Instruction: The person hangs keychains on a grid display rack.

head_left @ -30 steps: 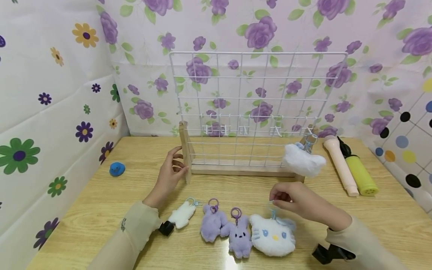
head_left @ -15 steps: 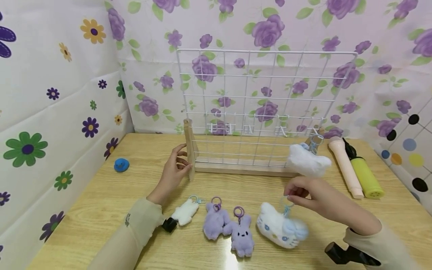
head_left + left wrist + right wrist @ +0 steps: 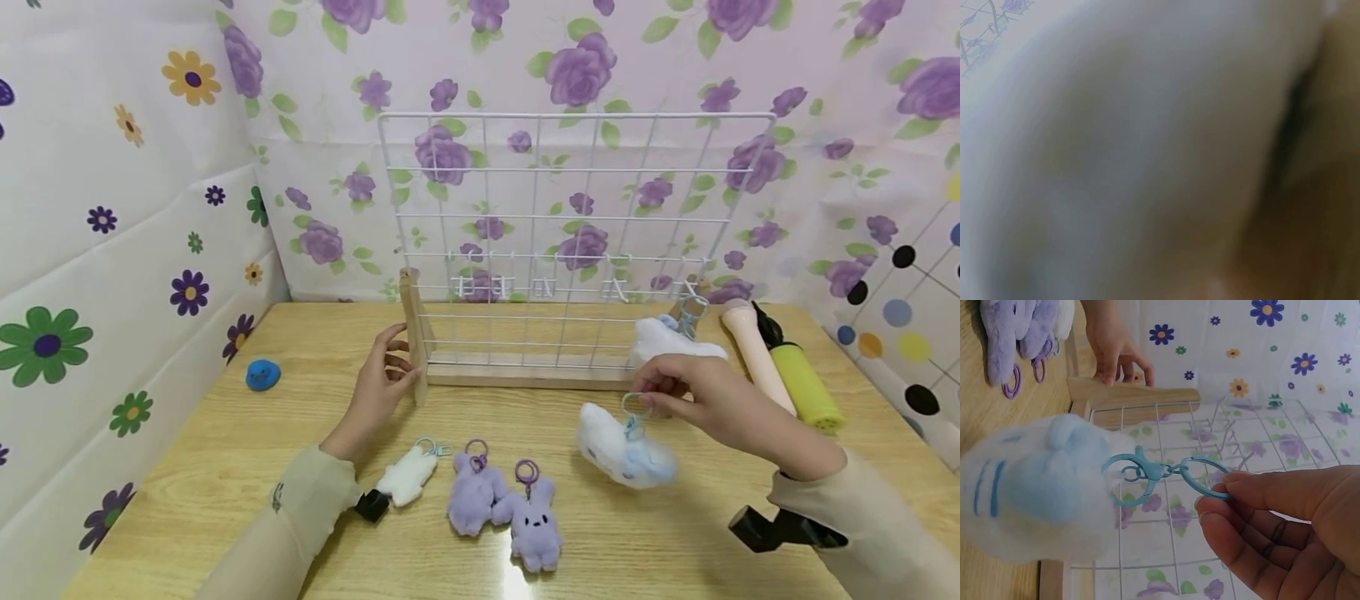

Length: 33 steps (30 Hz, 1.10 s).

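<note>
My right hand (image 3: 697,404) pinches the blue ring (image 3: 1205,477) of a white plush cat head with a blue bow (image 3: 626,450); the plush hangs below the fingers, above the table. My left hand (image 3: 380,383) grips the left wooden post (image 3: 412,333) of a white wire grid rack (image 3: 534,218). Behind my right hand, another white plush (image 3: 667,340) hangs at the rack's right end, partly covered. Several white hooks (image 3: 615,287) sit on the grid. The left wrist view is mostly blurred.
A white plush (image 3: 407,476) and two purple plush keychains (image 3: 474,497) (image 3: 536,529) lie at the front. A blue duck-like toy (image 3: 262,375) sits at the left. A pale pink cylinder (image 3: 753,350) and a yellow-green one (image 3: 807,385) lie at the right.
My right hand has lifted the cat-head plush off the table and moved it up toward the rack's right side. My left hand has stayed on the wooden post.
</note>
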Available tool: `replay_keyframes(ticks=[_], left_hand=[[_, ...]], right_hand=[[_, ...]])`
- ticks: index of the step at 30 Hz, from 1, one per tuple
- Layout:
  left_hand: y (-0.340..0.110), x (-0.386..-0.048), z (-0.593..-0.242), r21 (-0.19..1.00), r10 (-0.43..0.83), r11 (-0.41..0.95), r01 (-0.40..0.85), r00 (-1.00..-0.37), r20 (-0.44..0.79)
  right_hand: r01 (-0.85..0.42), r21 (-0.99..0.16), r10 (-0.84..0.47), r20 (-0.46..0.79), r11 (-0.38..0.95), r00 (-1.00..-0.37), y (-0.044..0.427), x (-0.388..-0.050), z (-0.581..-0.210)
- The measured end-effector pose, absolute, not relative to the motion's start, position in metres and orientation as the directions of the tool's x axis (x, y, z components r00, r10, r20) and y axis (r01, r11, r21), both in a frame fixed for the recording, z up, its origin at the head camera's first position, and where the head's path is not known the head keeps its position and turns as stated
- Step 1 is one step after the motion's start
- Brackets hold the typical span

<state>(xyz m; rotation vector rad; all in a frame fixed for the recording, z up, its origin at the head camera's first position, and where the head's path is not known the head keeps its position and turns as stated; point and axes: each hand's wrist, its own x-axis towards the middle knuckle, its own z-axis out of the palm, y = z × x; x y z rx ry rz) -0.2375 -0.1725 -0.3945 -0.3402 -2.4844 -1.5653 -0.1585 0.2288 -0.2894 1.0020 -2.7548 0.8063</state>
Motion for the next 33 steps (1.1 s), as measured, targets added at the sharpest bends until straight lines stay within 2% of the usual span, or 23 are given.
replay_keyframes(ticks=[8, 17, 26, 33], left_hand=[[-0.168, -0.224, -0.379, 0.855, 0.102, 0.428, 0.293, -0.956, 0.276], [-0.169, -0.227, -0.383, 0.861, 0.102, 0.423, 0.283, -0.959, 0.266], [-0.17, -0.228, -0.383, 0.859, 0.106, 0.423, 0.287, -0.958, 0.268], [-0.169, -0.228, -0.382, 0.854, 0.102, 0.436, 0.282, -0.959, 0.264]], right_hand=[[-0.61, -0.419, -0.528, 0.304, 0.673, -0.793, 0.228, -0.168, -0.278], [-0.64, -0.351, -0.472, 0.455, 0.684, -0.755, 0.224, -0.179, -0.271], [-0.565, -0.372, -0.371, 0.477, 0.737, -0.797, 0.216, -0.192, -0.261], [-0.519, -0.412, -0.335, 0.44, 0.749, -0.833, 0.213, -0.201, -0.255]])
